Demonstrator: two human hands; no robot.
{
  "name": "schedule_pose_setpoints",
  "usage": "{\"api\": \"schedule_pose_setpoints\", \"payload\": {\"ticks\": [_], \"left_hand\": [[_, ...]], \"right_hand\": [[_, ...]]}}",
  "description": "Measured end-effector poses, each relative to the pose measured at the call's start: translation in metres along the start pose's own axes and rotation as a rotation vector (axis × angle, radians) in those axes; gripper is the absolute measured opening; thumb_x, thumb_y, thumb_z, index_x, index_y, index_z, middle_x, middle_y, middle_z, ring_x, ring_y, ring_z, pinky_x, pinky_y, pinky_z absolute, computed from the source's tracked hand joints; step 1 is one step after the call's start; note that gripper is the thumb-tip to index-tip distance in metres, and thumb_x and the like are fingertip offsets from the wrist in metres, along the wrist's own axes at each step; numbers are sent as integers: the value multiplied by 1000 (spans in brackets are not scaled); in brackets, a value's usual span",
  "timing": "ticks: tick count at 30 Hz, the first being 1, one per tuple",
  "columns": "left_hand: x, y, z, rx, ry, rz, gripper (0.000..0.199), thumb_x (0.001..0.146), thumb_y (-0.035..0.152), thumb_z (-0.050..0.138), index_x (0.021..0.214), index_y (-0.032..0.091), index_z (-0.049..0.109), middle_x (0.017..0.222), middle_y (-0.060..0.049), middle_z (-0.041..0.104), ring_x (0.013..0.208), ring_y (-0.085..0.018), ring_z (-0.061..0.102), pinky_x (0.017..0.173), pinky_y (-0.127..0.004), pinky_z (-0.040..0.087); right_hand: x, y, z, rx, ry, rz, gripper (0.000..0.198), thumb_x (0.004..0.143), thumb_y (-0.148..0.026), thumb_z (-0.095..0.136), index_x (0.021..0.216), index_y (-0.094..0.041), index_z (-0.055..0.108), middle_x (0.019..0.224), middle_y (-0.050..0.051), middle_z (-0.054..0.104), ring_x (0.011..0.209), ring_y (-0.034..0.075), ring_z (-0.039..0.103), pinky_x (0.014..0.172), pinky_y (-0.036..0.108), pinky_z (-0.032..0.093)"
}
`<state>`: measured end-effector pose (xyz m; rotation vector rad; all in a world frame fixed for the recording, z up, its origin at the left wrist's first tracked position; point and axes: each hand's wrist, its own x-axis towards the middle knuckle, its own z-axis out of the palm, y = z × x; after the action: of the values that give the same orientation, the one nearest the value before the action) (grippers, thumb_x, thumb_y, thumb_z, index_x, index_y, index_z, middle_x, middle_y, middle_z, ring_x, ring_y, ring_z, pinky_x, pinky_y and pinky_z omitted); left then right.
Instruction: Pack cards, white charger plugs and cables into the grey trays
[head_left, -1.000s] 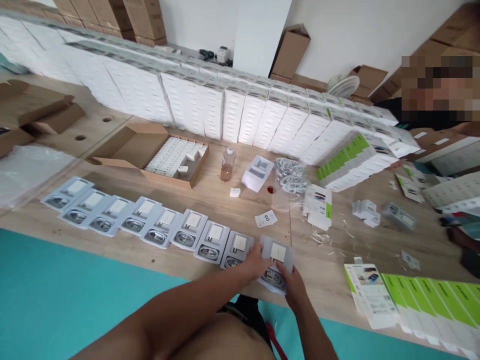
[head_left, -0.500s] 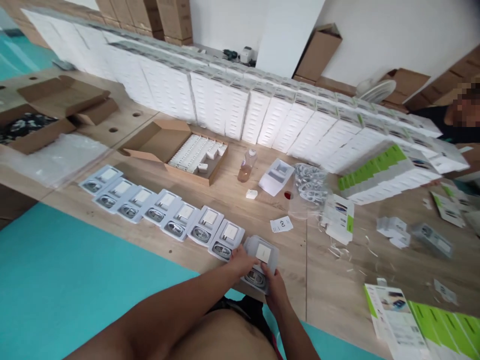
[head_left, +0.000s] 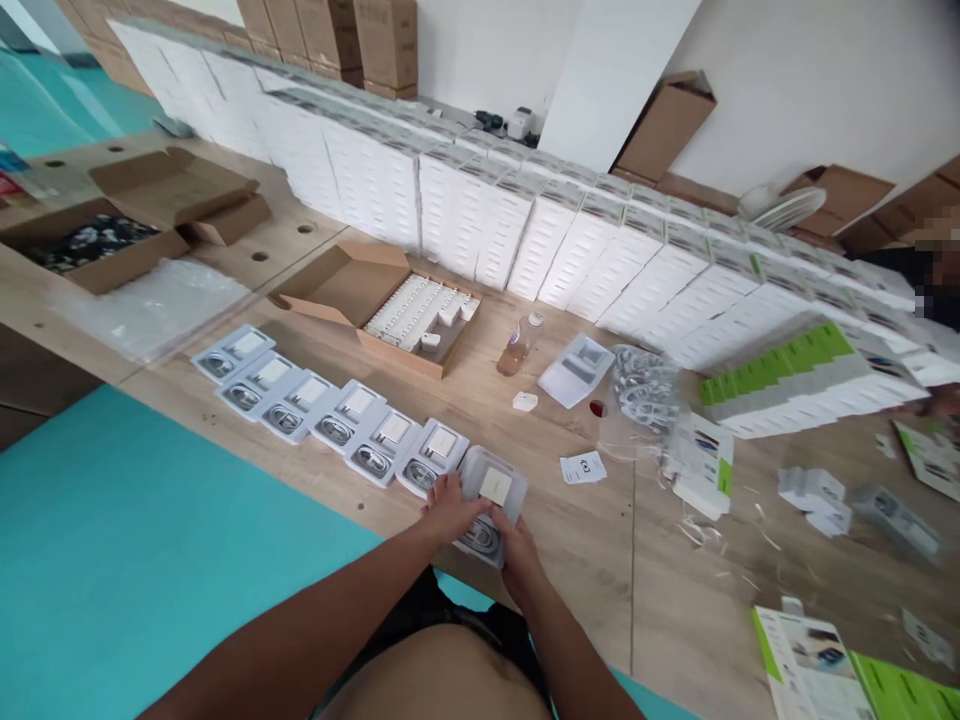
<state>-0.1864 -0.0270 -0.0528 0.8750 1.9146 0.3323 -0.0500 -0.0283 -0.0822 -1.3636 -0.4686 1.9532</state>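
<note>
A grey plastic tray (head_left: pixel 511 492) with a white charger plug (head_left: pixel 495 487) and a coiled cable (head_left: pixel 480 538) is held between my two hands at the table's front edge. My left hand (head_left: pixel 448 512) grips its left side, thumb across the middle. From the right and below, my right hand (head_left: pixel 523 556) holds the same tray, thumb on top. Several similar trays (head_left: pixel 369 452) lie in a slanting row to the left, each with a plug and cable. The held tray overlaps the row's right end; whether it rests on another tray, I cannot tell.
Behind the row are an open cardboard box (head_left: pixel 420 365) of white plugs, a bottle (head_left: pixel 519 346), a bag of cables (head_left: pixel 645 390) and printed cards (head_left: pixel 583 468). Stacked white boxes (head_left: pixel 465 215) form a long wall. Green-and-white packaging (head_left: pixel 814 660) lies right. A person (head_left: pixel 900 285) is at far right.
Both hands have moved left with the tray, from beside the row's right end to over it, covering the last tray seen there. The camera view has shifted slightly.
</note>
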Motion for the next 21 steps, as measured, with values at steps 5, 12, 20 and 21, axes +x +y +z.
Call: {"api": "schedule_pose_setpoints", "payload": {"ticks": [5, 12, 20, 21], "left_hand": [[3, -8, 12, -38, 12, -20, 84, 64, 54, 64, 136, 20, 40, 147, -13, 34, 138, -35, 26, 111, -39, 23], [0, -8, 18, -40, -10, -57, 90, 59, 54, 66, 133, 10, 40, 136, -20, 43, 130, -37, 36, 108, -41, 28], [-15, 0, 38, 42, -85, 132, 79, 60, 63, 63, 125, 18, 56, 151, -15, 27, 138, -38, 22, 110, -52, 24], [-16, 1, 41, 71, -94, 192, 82, 60, 66, 62, 127, 19, 55, 152, -15, 27, 139, -38, 21, 110, -53, 23]], "right_hand": [[-3, 0, -14, 92, -34, 77, 62, 68, -30, 79, 125, -18, 56, 109, 8, 72, 96, 26, 70, 84, 39, 58], [-14, -5, -27, 35, -6, 154, 55, 70, -29, 79, 119, -13, 60, 101, 10, 75, 93, 30, 71, 80, 43, 59], [-24, -3, -60, 82, -10, 162, 46, 70, -32, 78, 111, -14, 65, 102, 9, 74, 91, 27, 71, 85, 42, 57], [-27, -4, -65, 100, 4, 179, 44, 70, -33, 78, 108, -15, 66, 101, 8, 75, 91, 27, 71, 85, 43, 57]]}}
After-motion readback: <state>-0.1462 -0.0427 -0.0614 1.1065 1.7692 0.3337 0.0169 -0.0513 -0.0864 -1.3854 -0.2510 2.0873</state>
